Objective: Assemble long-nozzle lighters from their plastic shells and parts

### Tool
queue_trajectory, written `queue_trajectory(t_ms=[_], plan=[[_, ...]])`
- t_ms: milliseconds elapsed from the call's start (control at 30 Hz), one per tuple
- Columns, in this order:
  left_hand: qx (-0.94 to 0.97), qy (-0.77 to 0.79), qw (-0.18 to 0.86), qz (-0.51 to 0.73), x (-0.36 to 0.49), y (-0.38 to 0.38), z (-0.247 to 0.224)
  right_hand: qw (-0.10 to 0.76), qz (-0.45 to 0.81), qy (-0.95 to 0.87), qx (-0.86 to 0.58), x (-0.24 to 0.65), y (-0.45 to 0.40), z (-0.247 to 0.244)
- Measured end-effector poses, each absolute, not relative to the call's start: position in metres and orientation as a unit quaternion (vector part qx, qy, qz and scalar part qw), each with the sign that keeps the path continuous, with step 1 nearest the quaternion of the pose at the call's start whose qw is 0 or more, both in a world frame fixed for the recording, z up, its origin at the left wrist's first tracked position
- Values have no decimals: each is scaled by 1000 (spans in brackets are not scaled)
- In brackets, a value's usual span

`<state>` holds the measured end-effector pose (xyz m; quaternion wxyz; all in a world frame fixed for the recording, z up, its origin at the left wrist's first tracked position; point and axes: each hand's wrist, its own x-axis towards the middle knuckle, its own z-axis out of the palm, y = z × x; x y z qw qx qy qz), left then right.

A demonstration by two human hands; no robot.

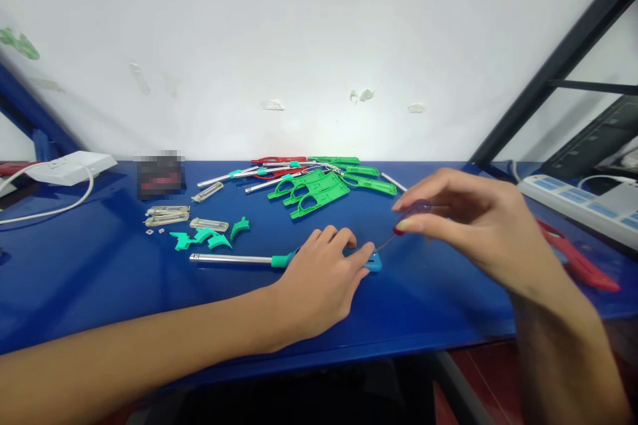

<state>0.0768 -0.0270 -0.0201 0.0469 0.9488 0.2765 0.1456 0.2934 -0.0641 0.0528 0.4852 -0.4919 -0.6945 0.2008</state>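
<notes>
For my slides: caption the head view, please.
Left hand steadies a lighter; right hand holds a screwdriver to it.

I see a glossy blue table (438, 319). Toward its front there lies a silver-tubed tool (232, 259) with a blue end. Just behind it, on the left, I find small teal pieces (215, 239) and several clear capsules (167, 219). Farther back, the green shells (323, 196) partly overlap. At the right rests a white power strip (581, 202), near a red object (581, 262)
</notes>
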Motion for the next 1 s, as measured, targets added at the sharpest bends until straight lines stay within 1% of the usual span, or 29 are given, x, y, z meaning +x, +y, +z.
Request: queue_trajectory(t_ms=[100,200,300,467,533,700,833,1000], plan=[[948,277,48,148,76,-26,-20,542,182,-654,-495,277,-62,47],[948,280,46,144,77,-26,-19,556,214,-636,-491,265,-61,43],[949,281,40,138,78,-27,-17,528,246,-656,-480,266,-60,43],[949,282,34,137,78,-28,-16,448,282,-727,-437,285,-61,50],[949,281,32,137,78,-28,-16,441,261,-733,-447,292,-62,54],[949,279,41,141,78,-27,-15,475,153,-713,-493,295,-64,57],[948,278,45,148,77,-28,-16,492,138,-695,-505,291,-64,57],[948,278,54,143,76,-27,-18,487,135,-678,-534,291,-69,58]])
